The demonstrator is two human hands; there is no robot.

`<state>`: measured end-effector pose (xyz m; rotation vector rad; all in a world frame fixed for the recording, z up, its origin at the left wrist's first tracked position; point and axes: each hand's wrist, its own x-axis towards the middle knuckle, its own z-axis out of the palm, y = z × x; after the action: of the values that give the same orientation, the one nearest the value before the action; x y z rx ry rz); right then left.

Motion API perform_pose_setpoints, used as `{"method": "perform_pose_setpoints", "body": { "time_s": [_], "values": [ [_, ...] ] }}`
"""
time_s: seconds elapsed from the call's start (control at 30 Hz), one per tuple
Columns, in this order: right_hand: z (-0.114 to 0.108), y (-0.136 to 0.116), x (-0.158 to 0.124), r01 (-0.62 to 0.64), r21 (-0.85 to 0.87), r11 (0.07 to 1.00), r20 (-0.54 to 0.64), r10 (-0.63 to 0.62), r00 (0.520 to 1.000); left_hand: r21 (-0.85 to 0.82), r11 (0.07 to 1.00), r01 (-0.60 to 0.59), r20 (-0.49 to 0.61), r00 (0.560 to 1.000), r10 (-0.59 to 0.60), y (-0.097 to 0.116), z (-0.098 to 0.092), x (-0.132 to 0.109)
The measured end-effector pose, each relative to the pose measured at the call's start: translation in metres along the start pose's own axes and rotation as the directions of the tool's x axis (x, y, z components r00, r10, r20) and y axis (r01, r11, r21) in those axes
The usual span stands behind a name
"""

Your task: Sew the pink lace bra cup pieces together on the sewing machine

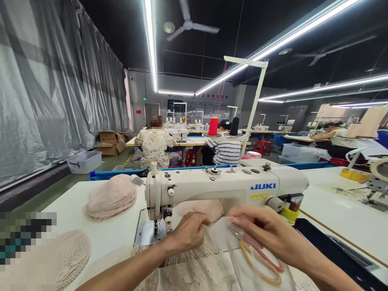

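Note:
My left hand (189,232) is closed in a pinch on a piece of thin sheer fabric (220,232), just right of the needle area of a white sewing machine (212,184). My right hand (263,228), slightly blurred, pinches the same fabric at its upper right edge. Scissors (260,260) with pink and orange handles show by the fabric under my right hand; whether the hand touches them I cannot tell. Below my hands lies beige lace (197,270) with loose fringe threads. Another pale pink piece (200,208) lies behind, under the machine arm.
Stacks of pale pink cup-shaped pieces (112,196) and lace pieces (72,254) lie on the white table (118,238) at left. A dark tray (333,250) is at right. Red (213,126) and black (234,126) thread cones stand behind the machine. People sit at machines farther back.

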<state>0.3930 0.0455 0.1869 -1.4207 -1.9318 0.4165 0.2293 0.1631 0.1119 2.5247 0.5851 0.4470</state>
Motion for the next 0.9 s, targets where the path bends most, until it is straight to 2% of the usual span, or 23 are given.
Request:
{"method": "perform_pose_setpoints", "body": {
  "time_s": [0.07, 0.1, 0.13, 0.2, 0.23, 0.33, 0.4, 0.57, 0.73, 0.8, 0.9],
  "values": [
    [0.01, -0.01, 0.005, 0.001, 0.041, 0.999, 0.071, -0.004, 0.997, -0.192, 0.981, -0.042, -0.01, 0.999, 0.04, 0.027, -0.01, -0.025],
    [0.017, -0.014, 0.007, 0.003, 0.055, 0.998, 0.092, -0.008, 0.996, -0.511, 0.857, -0.071, -0.01, 0.997, 0.077, 0.038, -0.014, -0.038],
    [0.024, -0.017, 0.008, 0.008, 0.065, 0.998, 0.106, -0.015, 0.994, -0.701, 0.711, -0.058, -0.001, 0.997, 0.08, 0.047, -0.019, -0.051],
    [0.038, -0.023, 0.01, 0.018, 0.083, 0.996, 0.124, -0.028, 0.992, -0.88, 0.475, 0.022, 0.026, 1.0, 0.002, 0.057, -0.026, -0.075],
    [0.046, -0.026, 0.011, 0.025, 0.091, 0.996, 0.133, -0.037, 0.99, -0.899, 0.432, 0.069, 0.048, 0.997, -0.06, 0.058, -0.029, -0.086],
    [0.07, -0.037, 0.012, 0.049, 0.113, 0.992, 0.157, -0.067, 0.985, -0.876, 0.437, 0.204, 0.116, 0.969, -0.22, 0.053, -0.035, -0.116],
    [0.086, -0.045, 0.013, 0.06, 0.131, 0.99, 0.178, -0.083, 0.981, -0.835, 0.473, 0.282, 0.167, 0.948, -0.271, 0.048, -0.035, -0.133],
    [0.119, -0.063, 0.015, 0.054, 0.21, 0.976, 0.245, -0.106, 0.964, -0.778, 0.495, 0.387, 0.252, 0.914, -0.319, 0.037, -0.033, -0.168],
    [0.136, -0.07, 0.019, 0.028, 0.276, 0.961, 0.269, -0.106, 0.957, -0.73, 0.462, 0.504, 0.347, 0.855, -0.385, 0.032, -0.035, -0.19],
    [0.142, -0.071, 0.02, 0.012, 0.296, 0.955, 0.272, -0.096, 0.957, -0.736, 0.456, 0.5, 0.343, 0.857, -0.384, 0.032, -0.034, -0.192],
    [0.148, -0.069, 0.023, -0.022, 0.326, 0.945, 0.293, -0.079, 0.953, -0.747, 0.513, 0.422, 0.26, 0.896, -0.36, 0.031, -0.032, -0.195]
  ]
}}
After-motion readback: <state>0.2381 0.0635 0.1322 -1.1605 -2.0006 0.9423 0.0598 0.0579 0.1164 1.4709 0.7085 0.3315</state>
